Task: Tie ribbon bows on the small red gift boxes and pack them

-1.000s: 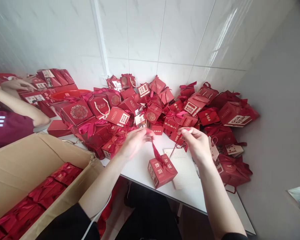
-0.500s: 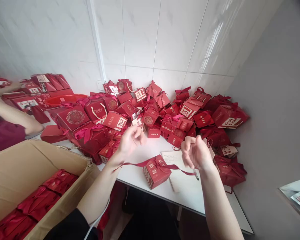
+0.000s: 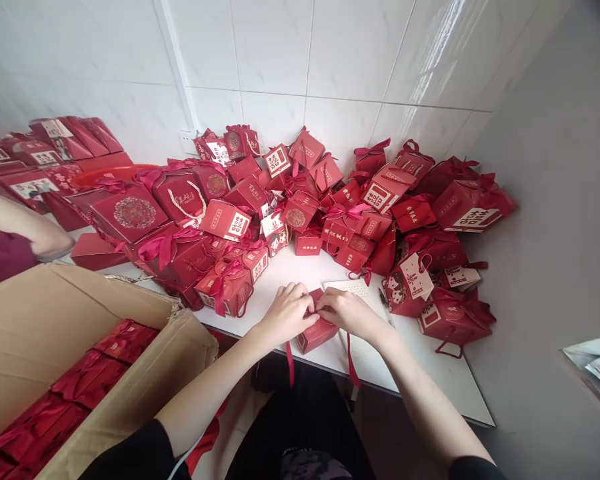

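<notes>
The small red gift box (image 3: 318, 331) is pinned directly beneath both hands, left hand (image 3: 286, 312) and right hand (image 3: 347, 311) meeting fingertip to fingertip, each pinching its red ribbon (image 3: 351, 363), whose tails hang toward the body.

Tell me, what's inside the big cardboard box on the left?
The cardboard box holds rows of red gift boxes topped with ribbon. Only the upper layer shows; the near flap and walls hide whatever lies deeper or further left.

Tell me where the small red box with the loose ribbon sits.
The small red box sits at the table's front edge, under both hands, just left of the white sheet.
</notes>
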Tool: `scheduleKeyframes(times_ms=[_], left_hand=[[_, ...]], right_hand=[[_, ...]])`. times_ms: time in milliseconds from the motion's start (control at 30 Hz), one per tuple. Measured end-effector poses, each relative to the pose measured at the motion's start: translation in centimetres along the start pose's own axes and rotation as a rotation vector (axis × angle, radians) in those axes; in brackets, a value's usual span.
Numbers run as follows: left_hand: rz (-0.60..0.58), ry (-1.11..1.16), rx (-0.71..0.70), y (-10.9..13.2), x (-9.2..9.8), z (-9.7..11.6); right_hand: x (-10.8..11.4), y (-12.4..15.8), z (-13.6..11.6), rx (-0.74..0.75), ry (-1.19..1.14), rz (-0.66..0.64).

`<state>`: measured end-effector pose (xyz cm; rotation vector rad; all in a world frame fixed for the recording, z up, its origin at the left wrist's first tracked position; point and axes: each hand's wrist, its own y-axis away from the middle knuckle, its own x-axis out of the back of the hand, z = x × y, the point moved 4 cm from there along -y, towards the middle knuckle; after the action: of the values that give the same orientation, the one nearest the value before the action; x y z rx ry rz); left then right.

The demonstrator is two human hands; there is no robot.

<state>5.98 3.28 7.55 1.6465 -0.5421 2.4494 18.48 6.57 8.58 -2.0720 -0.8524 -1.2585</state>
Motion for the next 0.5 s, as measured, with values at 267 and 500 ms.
scheduleKeyframes(times_ms=[267,500], left_hand=[[0.032,-0.117,0.19,0.6,-0.2,1.2],[0.106,-0.164,0.225,0.0,-0.6,1.8]], right_hand=[[-1.1,-1.0,1.0,-0.031,-0.056,-0.084],[-1.2,-0.7,2.2,-0.066,-0.36,-0.092]])
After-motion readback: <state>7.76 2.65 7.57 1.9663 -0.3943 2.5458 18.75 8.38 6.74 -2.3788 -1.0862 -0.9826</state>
